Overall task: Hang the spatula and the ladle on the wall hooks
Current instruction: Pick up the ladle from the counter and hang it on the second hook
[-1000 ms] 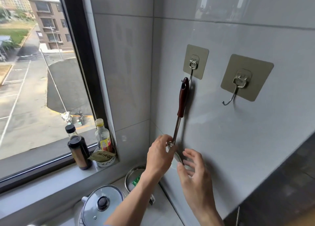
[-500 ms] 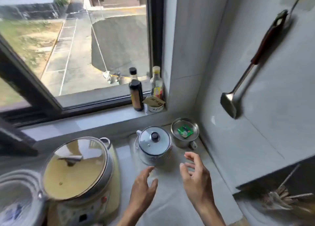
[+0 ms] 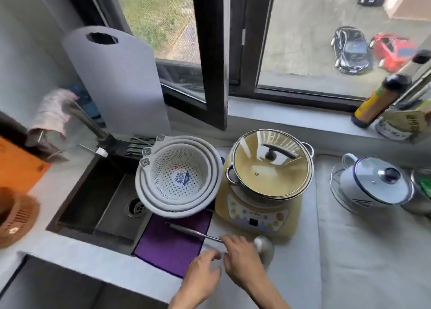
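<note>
Ladle [image 3: 235, 240] lies flat on the counter [image 3: 349, 262] at about 6 o'clock in the view, in front of the cooker [image 3: 256, 215]. Its steel handle runs toward 10 o'clock over the purple cloth [image 3: 168, 245]; its bowl sits at the 3 o'clock end, on bare counter just before the cooker's front edge. Right hand [image 3: 241, 259] is over the ladle's shaft where it meets the bowl, fingers curled down onto it; the bowl shows just past the knuckles at 2 o'clock from the hand. Whether the fingers have closed round the shaft cannot be told: the hand hides the contact and the frame is blurred. Left hand [image 3: 201, 272] is at 8 o'clock from the right hand, just beside it, fingers loosely bent and apart, holding nothing; the handle passes at 12 o'clock from its fingertips, near but not touching. Nested colanders [image 3: 179, 176] stand at 11 o'clock from the hands, overhanging the sink [image 3: 98, 199]. Lidded pot [image 3: 270, 166] sits on the cooker at 12 o'clock. White kettle [image 3: 373, 185] at 2 o'clock, well apart from the ladle. Spatula and hooks out of frame.
</note>
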Motion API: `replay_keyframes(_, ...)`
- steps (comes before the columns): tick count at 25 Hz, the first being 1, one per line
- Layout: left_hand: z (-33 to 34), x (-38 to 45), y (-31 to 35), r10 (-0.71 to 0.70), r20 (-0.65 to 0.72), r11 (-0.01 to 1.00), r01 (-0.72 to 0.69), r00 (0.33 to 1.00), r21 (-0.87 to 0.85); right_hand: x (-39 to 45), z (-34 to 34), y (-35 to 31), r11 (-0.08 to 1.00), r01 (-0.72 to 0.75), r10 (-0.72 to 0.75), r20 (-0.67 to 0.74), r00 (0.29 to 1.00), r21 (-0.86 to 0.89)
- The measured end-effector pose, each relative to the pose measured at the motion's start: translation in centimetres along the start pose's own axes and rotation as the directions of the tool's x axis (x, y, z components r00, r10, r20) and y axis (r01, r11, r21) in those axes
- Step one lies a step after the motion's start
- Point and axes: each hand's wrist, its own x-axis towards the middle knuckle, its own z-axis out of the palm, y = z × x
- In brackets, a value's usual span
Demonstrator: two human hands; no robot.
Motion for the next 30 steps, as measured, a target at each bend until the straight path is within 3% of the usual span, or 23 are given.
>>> replay_keyframes(3,-2.1,0.1,-4.1,0.013,0.056,1.0,-0.012,0.998,-0.009,3.3,2.3,-1.7,0.988,-0.119,0.132,0.133,0.982,-0.096)
replay_keyframes(7,-4.1,-0.3,-6.3,0.07,0.064,0.997,-0.071,0.995,0.012,4.0,2.6,-2.5,0.962,-0.271,0.252,0.304,0.919,0.019)
replay_keyframes(10,-4.0,-1.5,-5.1,0.213,0.282,0.963,-0.249,0.936,0.101,1.7,0.6,-1.3,0.921,-0.364,0.272,0.439,0.856,0.14)
replay_keyframes(13,-2.9,-2.4,-2.0,0.29,0.401,0.94,-0.337,0.869,0.05,-2.2,-2.9,0.8,0.745,-0.544,0.333,0.491,0.805,0.386)
replay_keyframes(16,-1.7,-2.5,3.3,0.357,0.396,0.928,-0.369,0.846,-0.048,-6.9,-7.2,2.5,0.462,-0.626,0.475,0.42,0.773,0.628)
replay_keyframes(19,-0.7,-3.1,9.9,0.469,0.386,0.877,-0.471,0.795,-0.095,-10.7,-11.5,4.2,0.229,-0.5,0.596,0.286,0.751,0.835)
replay_keyframes(21,-0.1,-3.5,14.4,0.535,0.359,0.844,-0.503,0.765,-0.185,-11.7,-14.6,5.2,0.125,-0.328,0.675,0.162,0.72,0.937)
replay_keyframes(23,0.7,-4.0,19.7,0.591,0.283,0.803,-0.519,0.755,-0.292,-12.9,-17.9,6.8,0.054,-0.1,0.767,0.022,0.641,0.994)
replay_keyframes(26,2.4,-4.9,27.7,0.678,0.183,0.721,-0.597,0.712,-0.351,-15.3,-23.3,9.6,0.102,0.167,0.862,-0.171,0.477,0.981)
replay_keyframes(30,5.3,-5.9,36.3,0.743,0.074,0.646,-0.685,0.665,-0.337,-18.7,-28.8,13.7,0.294,0.246,0.89,-0.359,0.282,0.924)
